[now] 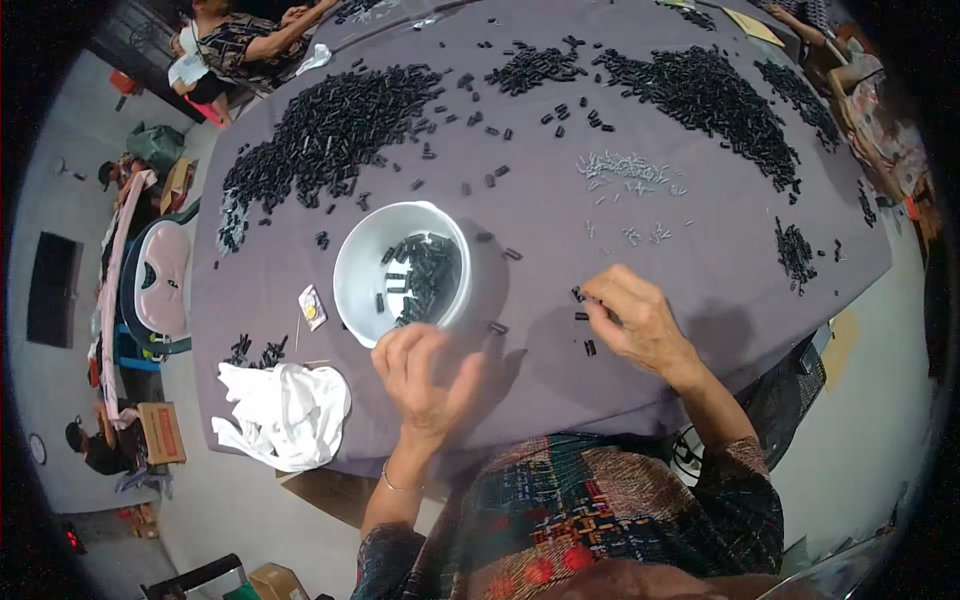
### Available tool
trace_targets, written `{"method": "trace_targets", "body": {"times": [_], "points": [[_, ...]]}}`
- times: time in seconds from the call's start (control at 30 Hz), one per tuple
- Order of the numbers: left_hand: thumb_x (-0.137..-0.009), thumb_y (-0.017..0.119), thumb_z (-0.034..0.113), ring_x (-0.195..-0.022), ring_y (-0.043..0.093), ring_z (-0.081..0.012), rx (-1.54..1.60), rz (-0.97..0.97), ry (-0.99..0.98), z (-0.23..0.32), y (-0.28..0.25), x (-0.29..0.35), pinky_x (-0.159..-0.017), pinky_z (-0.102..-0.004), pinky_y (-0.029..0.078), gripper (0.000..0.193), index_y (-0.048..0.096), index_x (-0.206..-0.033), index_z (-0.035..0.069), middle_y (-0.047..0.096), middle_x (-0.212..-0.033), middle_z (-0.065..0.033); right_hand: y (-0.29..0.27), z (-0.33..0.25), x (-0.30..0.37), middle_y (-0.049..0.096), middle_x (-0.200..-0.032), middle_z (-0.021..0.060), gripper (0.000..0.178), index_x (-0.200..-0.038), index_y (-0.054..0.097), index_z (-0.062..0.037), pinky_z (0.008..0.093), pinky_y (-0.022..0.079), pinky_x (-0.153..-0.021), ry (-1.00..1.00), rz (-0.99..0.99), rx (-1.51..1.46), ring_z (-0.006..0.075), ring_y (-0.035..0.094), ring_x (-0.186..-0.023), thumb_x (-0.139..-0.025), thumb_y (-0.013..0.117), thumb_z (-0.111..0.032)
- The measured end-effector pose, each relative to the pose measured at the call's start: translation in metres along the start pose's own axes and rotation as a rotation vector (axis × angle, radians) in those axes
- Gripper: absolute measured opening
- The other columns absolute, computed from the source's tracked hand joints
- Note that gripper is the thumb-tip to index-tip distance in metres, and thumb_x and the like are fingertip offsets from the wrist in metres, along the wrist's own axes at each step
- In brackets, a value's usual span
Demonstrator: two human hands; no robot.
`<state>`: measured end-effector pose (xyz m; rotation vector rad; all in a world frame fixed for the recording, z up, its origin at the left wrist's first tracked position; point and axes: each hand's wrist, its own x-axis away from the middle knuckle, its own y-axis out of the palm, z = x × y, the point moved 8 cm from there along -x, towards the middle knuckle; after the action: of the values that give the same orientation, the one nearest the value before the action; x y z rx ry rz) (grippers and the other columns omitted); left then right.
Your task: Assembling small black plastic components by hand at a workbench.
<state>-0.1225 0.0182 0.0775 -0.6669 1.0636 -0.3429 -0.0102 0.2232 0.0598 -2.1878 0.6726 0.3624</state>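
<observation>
My left hand (425, 378) hovers at the near rim of a white bowl (348, 265), its thumb spread from the fingers and nothing visible in it. Inside the bowl lies a heap of small black plastic pieces (430, 275). To the right, my right hand (635, 318) is low over the cloth with fingertips pinched at a small black piece (577, 294). Just below those fingertips lie other black pieces (590, 348). One more loose piece (497, 328) rests between the bowl and my right hand. Beyond that hand is a scatter of small grey pins (625, 170).
Large heaps of black pieces cover the far left (340, 130) and far right (705, 100) of the grey tablecloth (540, 385). A crumpled white cloth (285, 415) and a small packet (312, 308) lie left. Other people (235, 45) sit around the table. A pink-backed chair (162, 275) stands at left.
</observation>
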Motion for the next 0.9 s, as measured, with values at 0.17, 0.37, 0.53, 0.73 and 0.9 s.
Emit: {"method": "trace_targets", "body": {"times": [0.17, 0.37, 0.53, 0.73, 0.9], "points": [[-0.062, 0.077, 0.003, -0.096, 0.052, -0.0305, -0.054, 0.042, -0.063, -0.016, 0.015, -0.005, -0.086, -0.0414, 0.039, 0.035, 0.062, -0.093, 0.006, 0.058, -0.098, -0.01, -0.004, 0.012, 0.002, 0.057, -0.083, 0.0098, 0.017, -0.088, 0.06, 0.0003, 0.0311, 0.047, -0.056, 0.019, -0.01, 0.08, 0.0226, 0.058, -0.066, -0.072, 0.062, 0.006], [-0.064, 0.073, -0.003, -0.094, 0.054, -0.0298, -0.091, 0.039, -0.023, -0.027, 0.017, 0.002, -0.087, -0.0415, 0.038, 0.027, 0.064, -0.088, 0.006, 0.06, -0.091, -0.0083, -0.045, 0.047, -0.012, 0.059, -0.092, 0.0092, 0.017, -0.088, 0.062, -0.0046, 0.0357, 0.047, -0.074, -0.076, 0.158, 0.278, 0.0277, 0.055, -0.087, -0.071, 0.063, 0.0], [-0.064, 0.072, -0.005, -0.096, 0.054, -0.0287, -0.047, 0.001, 0.023, -0.026, 0.021, -0.003, -0.089, -0.0417, 0.036, 0.029, 0.062, -0.089, 0.007, 0.06, -0.093, -0.0076, -0.127, 0.172, -0.013, 0.058, -0.106, 0.0085, 0.027, -0.097, 0.064, -0.0112, 0.0407, 0.045, -0.083, 0.17, 0.403, 0.627, 0.0296, 0.051, -0.099, -0.07, 0.065, -0.016], [-0.066, 0.069, 0.004, -0.111, 0.045, -0.0348, -0.141, 0.015, 0.004, -0.012, 0.012, -0.002, -0.093, -0.049, 0.035, 0.027, 0.06, -0.091, 0.005, 0.054, -0.111, -0.0132, -0.173, 0.251, -0.045, 0.055, -0.112, 0.0043, 0.028, -0.1, 0.064, -0.0166, 0.0459, 0.043, -0.085, 0.373, 0.478, 0.726, 0.0293, 0.047, -0.109, -0.072, 0.064, -0.019], [-0.069, 0.067, 0.009, -0.116, 0.039, -0.0391, -0.227, 0.056, -0.012, 0.002, -0.002, 0.006, -0.096, -0.0534, 0.032, 0.021, 0.061, -0.089, 0.006, 0.051, -0.12, -0.0169, -0.186, 0.268, -0.09, 0.056, -0.112, -0.0002, 0.023, -0.097, 0.064, -0.0183, 0.0478, 0.04, -0.084, 0.219, 0.512, 0.851, 0.0256, 0.048, -0.11, -0.074, 0.065, -0.022]]}}
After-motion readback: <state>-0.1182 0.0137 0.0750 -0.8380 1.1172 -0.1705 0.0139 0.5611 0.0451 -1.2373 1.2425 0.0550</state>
